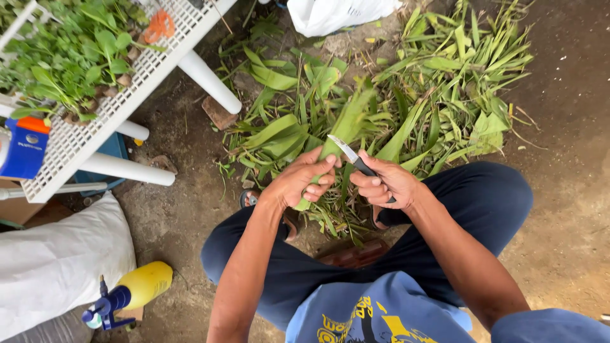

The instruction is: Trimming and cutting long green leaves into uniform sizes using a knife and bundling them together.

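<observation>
Head view: my left hand [304,179] grips a green leaf [346,124] upright over the leaf pile [438,95] on the ground. My right hand [387,184] is clenched on a knife [348,152], its blade seemingly touching the leaf.

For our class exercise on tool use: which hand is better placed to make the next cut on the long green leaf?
Probably the right hand: its grip holds the small dark-handled knife, blade against the long green leaf steadied by the left hand.
</observation>
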